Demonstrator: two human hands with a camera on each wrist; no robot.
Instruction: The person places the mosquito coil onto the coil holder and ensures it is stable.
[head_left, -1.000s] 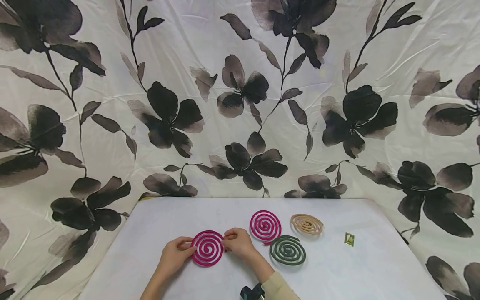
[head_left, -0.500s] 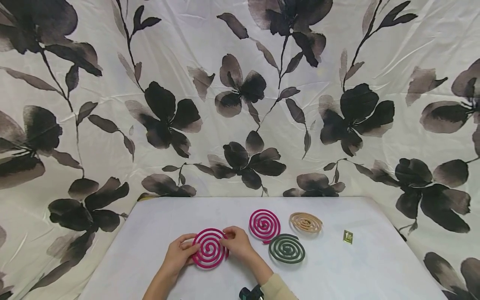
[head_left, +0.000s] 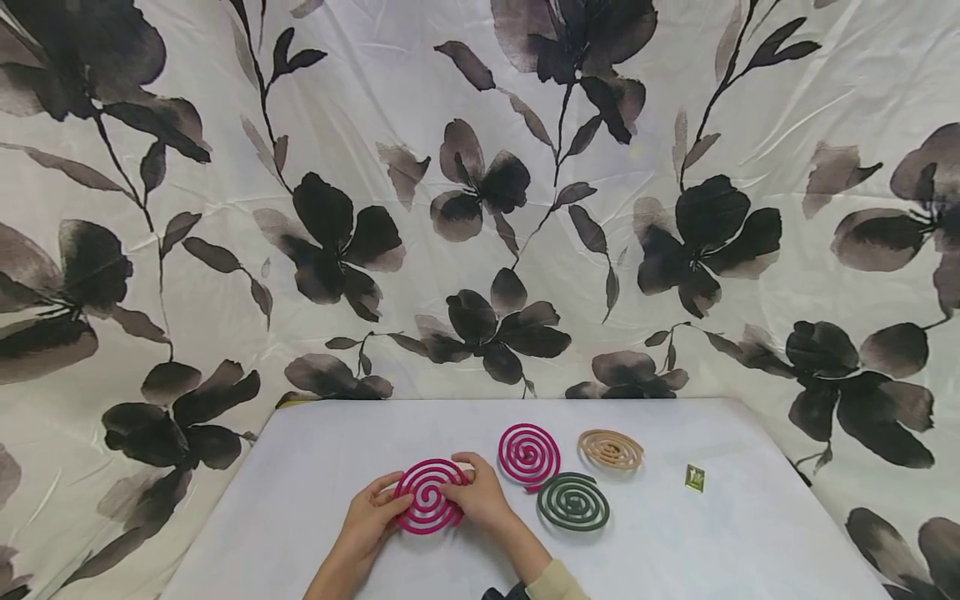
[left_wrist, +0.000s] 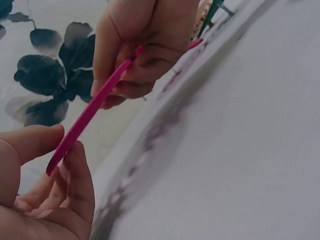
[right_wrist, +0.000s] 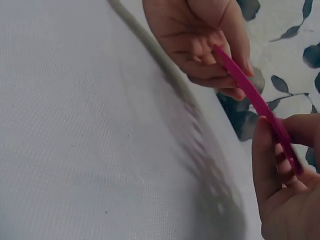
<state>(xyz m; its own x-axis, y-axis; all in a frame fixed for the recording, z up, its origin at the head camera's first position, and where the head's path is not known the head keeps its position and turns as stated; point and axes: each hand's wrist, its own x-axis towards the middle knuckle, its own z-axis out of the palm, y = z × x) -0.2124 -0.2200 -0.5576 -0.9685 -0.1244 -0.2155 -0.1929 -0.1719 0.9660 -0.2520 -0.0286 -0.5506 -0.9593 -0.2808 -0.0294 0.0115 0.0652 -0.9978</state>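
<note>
A pink mosquito coil (head_left: 429,497) is held between both hands above the front middle of the table. My left hand (head_left: 366,518) pinches its left edge, thumb on the near face and fingers behind. On the opposite edge, my right hand (head_left: 482,497) pinches it with the thumb lying over the outer rings. Both wrist views show the coil (left_wrist: 90,112) edge-on and tilted, raised over the white surface with its shadow below. In the right wrist view the coil (right_wrist: 257,102) runs from the left hand's fingers to the right hand's thumb and fingertips.
Right of the hands lie a second pink coil (head_left: 528,454), a dark green coil (head_left: 573,502) close against it, and a tan coil (head_left: 611,450). Farther right is a small shiny green-gold plate (head_left: 695,478). A floral cloth (head_left: 480,333) hangs behind the white table (head_left: 675,550).
Both hands and the held coil have shifted slightly to the right. The right thumb has moved from the rim farther onto the coil's face. The other coils lie as before.
</note>
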